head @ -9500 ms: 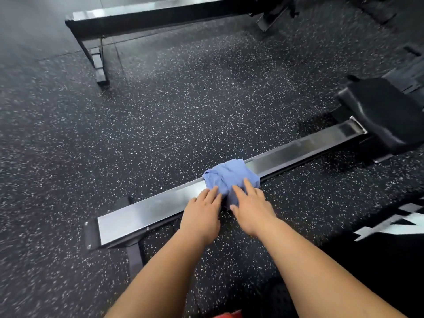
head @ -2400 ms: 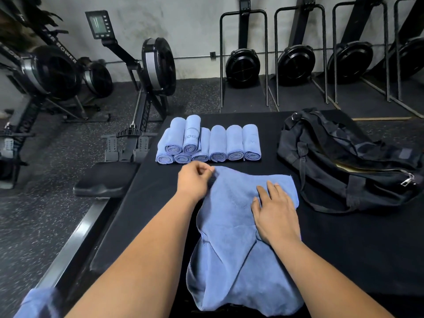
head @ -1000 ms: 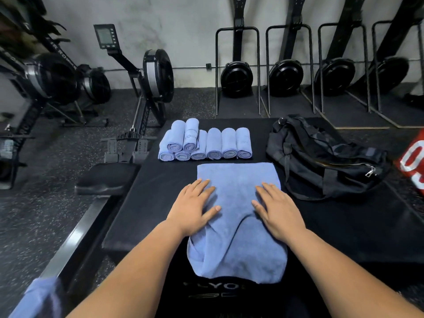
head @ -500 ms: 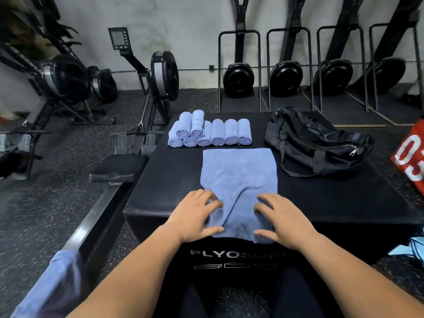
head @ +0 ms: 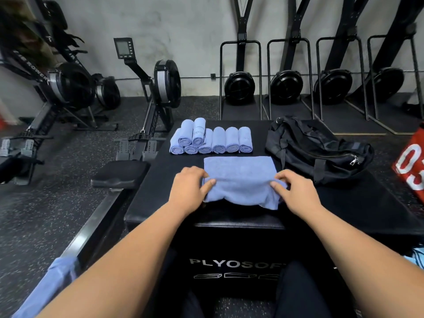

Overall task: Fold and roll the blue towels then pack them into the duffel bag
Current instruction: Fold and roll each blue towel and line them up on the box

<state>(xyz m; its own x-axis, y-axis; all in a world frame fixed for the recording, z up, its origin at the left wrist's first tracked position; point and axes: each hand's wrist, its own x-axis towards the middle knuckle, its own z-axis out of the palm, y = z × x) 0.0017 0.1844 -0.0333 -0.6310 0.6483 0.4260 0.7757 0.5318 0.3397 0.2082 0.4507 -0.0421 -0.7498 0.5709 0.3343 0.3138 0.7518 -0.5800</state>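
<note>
A blue towel (head: 241, 177) lies on the black plyo box (head: 344, 207), its near half lifted and folded over toward the far edge. My left hand (head: 189, 187) grips the fold's left end and my right hand (head: 296, 191) grips its right end. Behind it, several rolled blue towels (head: 212, 140) sit in a row, two stacked on top at the left. The black duffel bag (head: 319, 150) lies at the right of the box, its zipper partly open.
A rowing machine's seat (head: 119, 175) and rail (head: 91, 230) run along the box's left side, with another blue towel (head: 46, 288) draped near the bottom left. A red box (head: 410, 166) stands at the right. Rowers and racks line the far wall.
My hands have taken the towel's near edge from the box's front and brought it up over the towel, halving its length. The towel was flat before.
</note>
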